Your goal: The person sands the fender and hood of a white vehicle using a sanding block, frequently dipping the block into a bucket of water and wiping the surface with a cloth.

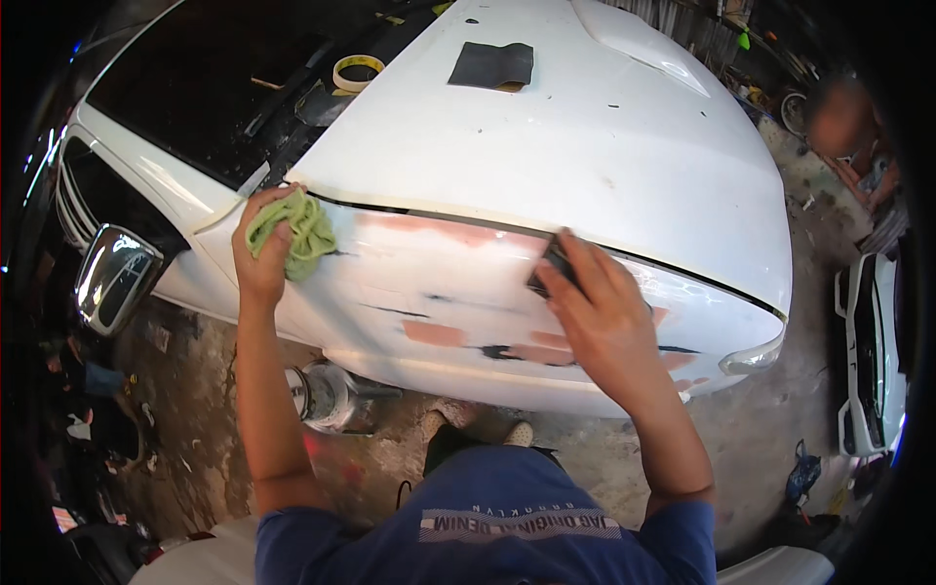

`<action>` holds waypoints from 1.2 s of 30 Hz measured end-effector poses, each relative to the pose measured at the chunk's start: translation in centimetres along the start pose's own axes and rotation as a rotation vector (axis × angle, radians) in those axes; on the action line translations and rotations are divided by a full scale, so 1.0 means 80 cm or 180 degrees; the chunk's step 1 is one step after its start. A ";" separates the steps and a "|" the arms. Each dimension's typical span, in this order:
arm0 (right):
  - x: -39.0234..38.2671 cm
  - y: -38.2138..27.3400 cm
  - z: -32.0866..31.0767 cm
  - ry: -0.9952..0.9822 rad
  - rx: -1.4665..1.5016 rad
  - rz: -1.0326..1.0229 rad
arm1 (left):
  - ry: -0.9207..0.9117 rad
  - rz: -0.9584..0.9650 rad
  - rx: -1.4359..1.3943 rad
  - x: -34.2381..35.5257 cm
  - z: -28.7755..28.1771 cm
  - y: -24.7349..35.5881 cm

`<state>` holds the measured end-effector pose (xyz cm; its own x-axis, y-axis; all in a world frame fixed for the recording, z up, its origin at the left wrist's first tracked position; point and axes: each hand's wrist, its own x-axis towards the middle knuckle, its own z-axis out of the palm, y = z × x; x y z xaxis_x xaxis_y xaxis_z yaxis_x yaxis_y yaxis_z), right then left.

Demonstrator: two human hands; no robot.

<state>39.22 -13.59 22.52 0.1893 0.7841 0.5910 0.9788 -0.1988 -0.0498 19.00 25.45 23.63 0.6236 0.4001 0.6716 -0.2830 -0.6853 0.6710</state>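
Note:
My left hand (pixel 261 265) grips a crumpled green cloth (pixel 300 234) against the top edge of the white car's front fender (pixel 439 263), near the windscreen's corner. My right hand (pixel 600 312) holds a dark, flat block (pixel 544 268) on the fender further right, just below the seam with the bonnet (pixel 536 146). Pink filler patches (pixel 434 331) and dark streaks mark the fender's white surface. A dark square sheet (pixel 490 63) lies on the bonnet, and a yellow tape roll (pixel 341 76) rests near the windscreen.
The chrome side mirror (pixel 117 278) juts out at left. A metal object (pixel 331 395) sits below the fender by my feet. A loose white bumper (pixel 868 370) stands at the right. Dark clutter (pixel 107 409) lies at lower left; a blurred shape (pixel 843 122) is at upper right.

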 end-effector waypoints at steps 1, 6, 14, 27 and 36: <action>-0.007 0.000 0.000 0.0093 0.0024 0.0251 | -0.0019 -0.0186 -0.0064 0.000 0.000 0.002; 0.002 -0.034 0.008 0.0366 0.0039 0.1059 | -0.0515 0.0881 0.1190 0.008 -0.004 0.008; 0.054 -0.106 0.054 0.0909 -0.0871 0.2115 | -0.0900 0.1544 0.1215 -0.019 -0.017 -0.014; 0.119 -0.146 0.063 0.0980 -0.1096 0.3372 | -0.1030 0.1860 0.0548 -0.014 -0.027 -0.026; 0.121 -0.160 0.083 0.1160 -0.0838 0.3268 | -0.1162 0.1748 0.0470 -0.010 -0.035 -0.020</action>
<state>29.07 0.43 23.56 0.8209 -0.0336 0.5701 0.3164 -0.8044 -0.5029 16.93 27.90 22.91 0.6312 -0.2435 0.7364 -0.5427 -0.8169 0.1951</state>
